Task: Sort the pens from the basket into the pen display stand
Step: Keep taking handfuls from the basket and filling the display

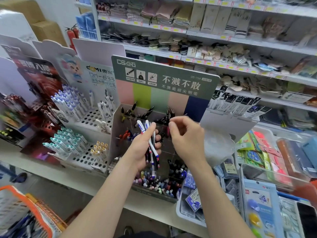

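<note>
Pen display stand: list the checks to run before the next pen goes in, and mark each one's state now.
1. Left hand grips the bundle of pens: ok.
2. Right hand free to take one pen: cannot tell; its fingers are curled, with nothing plainly between them.
3. Pen display stand has gaps in the back row beside the black pens: ok.
4. Matching compartment for the held pens: cannot tell; the contents are blurred.
5. Basket in view at lower left: ok.
</note>
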`<state>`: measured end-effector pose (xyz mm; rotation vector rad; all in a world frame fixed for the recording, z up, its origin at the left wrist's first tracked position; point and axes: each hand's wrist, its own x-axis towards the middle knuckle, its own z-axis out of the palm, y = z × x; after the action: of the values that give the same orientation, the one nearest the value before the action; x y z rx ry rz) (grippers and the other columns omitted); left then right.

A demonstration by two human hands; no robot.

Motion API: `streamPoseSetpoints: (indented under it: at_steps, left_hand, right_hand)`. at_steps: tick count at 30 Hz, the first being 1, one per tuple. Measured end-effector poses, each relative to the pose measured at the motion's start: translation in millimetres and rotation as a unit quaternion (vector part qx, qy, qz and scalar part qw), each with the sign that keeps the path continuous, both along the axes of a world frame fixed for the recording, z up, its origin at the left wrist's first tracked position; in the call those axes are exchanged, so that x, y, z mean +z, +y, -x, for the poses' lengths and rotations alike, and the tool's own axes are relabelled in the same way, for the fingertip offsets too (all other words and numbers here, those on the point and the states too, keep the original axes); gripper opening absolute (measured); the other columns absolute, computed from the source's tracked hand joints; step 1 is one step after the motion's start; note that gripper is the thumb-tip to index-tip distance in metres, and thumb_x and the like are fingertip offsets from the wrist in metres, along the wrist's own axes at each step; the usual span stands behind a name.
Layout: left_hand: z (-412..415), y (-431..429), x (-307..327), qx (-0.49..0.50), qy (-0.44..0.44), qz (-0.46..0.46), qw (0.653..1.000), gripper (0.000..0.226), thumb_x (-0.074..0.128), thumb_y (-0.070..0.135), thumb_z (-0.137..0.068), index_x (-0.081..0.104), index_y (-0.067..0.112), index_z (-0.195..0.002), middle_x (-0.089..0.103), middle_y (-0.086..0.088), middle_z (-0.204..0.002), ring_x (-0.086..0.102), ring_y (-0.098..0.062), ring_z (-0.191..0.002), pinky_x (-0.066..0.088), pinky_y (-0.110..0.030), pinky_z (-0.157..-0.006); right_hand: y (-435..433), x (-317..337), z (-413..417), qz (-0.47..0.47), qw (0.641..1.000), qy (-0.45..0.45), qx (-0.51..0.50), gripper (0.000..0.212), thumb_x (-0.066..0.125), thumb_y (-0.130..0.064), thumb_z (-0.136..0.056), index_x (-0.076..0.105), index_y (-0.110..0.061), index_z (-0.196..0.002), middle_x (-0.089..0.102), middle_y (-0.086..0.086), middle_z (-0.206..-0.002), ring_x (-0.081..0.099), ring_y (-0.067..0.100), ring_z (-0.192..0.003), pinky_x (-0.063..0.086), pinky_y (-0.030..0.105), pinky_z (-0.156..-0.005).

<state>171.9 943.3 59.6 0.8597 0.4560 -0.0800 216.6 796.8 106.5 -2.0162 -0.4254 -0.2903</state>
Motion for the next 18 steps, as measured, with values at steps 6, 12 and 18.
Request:
streamPoseSetpoints:
  at_steps: [6, 12, 18]
  left_hand:
    - [0, -4, -4, -0.054, -0.010, -0.039, 0.998, 0.094, 0.068, 0.088, -0.074, 0.074, 0.002, -0.112, 0.072, -0.020, -0.108, 0.072, -0.035, -0.098, 0.058, -0.047, -0.091]
    - [2, -6, -5, -0.012, 0.018, -0.123, 0.992, 0.078, 0.074, 0.082, -0.074, 0.076, 0.009, -0.099, 0.076, -0.012, -0.102, 0.073, -0.030, -0.099, 0.056, -0.046, -0.093]
    - [10, -5, -2, -0.008, 0.004, -0.137, 0.990, 0.072, 0.079, 0.072, -0.078, 0.077, 0.005, -0.107, 0.078, -0.016, -0.107, 0.075, -0.033, -0.101, 0.059, -0.047, -0.091]
  right_hand:
    - [0, -8, 20, 0.025, 0.981, 0.132, 0.136, 0.015, 0.084, -0.030, -0.087, 0.078, -0.028, -0.101, 0.074, -0.007, -0.080, 0.067, 0.003, -0.068, 0.059, 0.025, -0.071]
    - [-5, -7, 12, 0.160, 0.965, 0.090, 0.187, 0.023, 0.081, -0.027, -0.088, 0.077, -0.022, -0.109, 0.074, -0.011, -0.084, 0.069, 0.008, -0.076, 0.059, 0.029, -0.078]
    - [10, -8, 14, 0.195, 0.960, 0.105, 0.171, 0.030, 0.067, -0.016, -0.079, 0.068, -0.027, -0.107, 0.070, -0.009, -0.079, 0.065, 0.015, -0.080, 0.059, 0.038, -0.076]
